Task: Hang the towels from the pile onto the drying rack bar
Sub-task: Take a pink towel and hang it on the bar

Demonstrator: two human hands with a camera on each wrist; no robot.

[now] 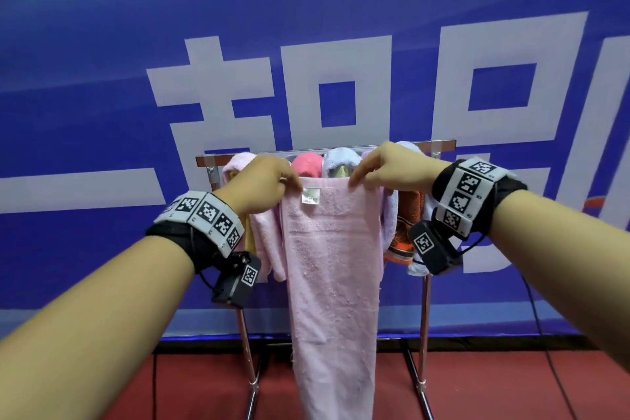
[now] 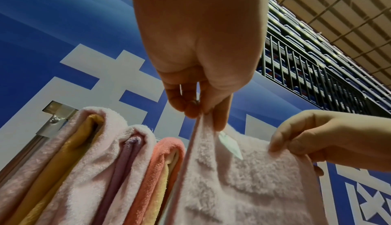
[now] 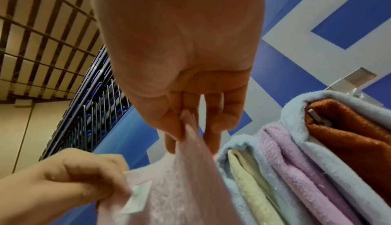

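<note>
Both hands pinch top edge of pink towel [image 1: 332,266]: left hand [image 1: 259,182] at left corner beside white label [image 1: 310,196], right hand [image 1: 388,169] at right corner. Towel hangs long, in front of drying rack bar [image 1: 283,152], already crowded with folded towels [image 1: 341,162].
</note>
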